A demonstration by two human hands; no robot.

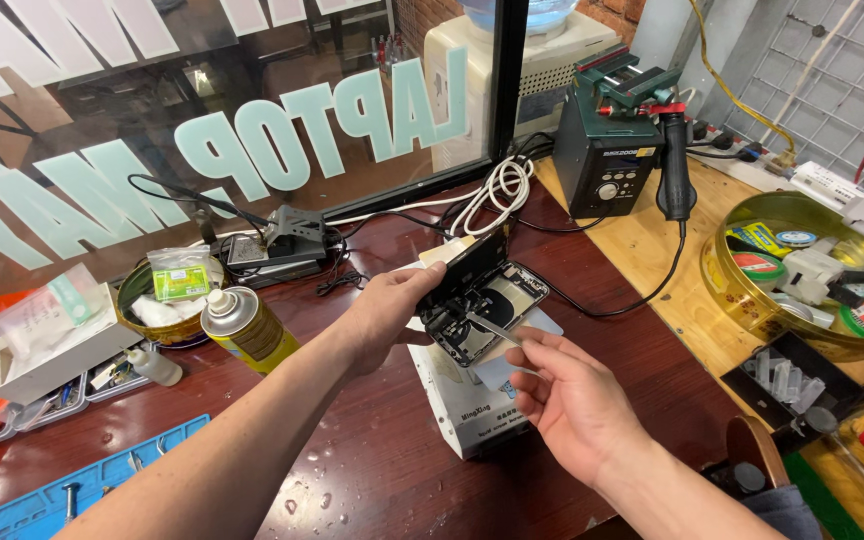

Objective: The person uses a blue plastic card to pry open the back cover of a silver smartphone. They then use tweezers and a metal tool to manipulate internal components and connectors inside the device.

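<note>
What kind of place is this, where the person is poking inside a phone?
Probably a phone and gadget repair shop. The left hand holds an opened black smartphone, the right hand metal tweezers, and a dark hot-air soldering station sits on the wooden bench.

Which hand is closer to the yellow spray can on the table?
Left. The left hand holds the opened phone just right of the spray can; the right hand, holding tweezers, is farther right.

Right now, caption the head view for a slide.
Left hand holds an opened smartphone while right hand works tweezers inside it.
</note>
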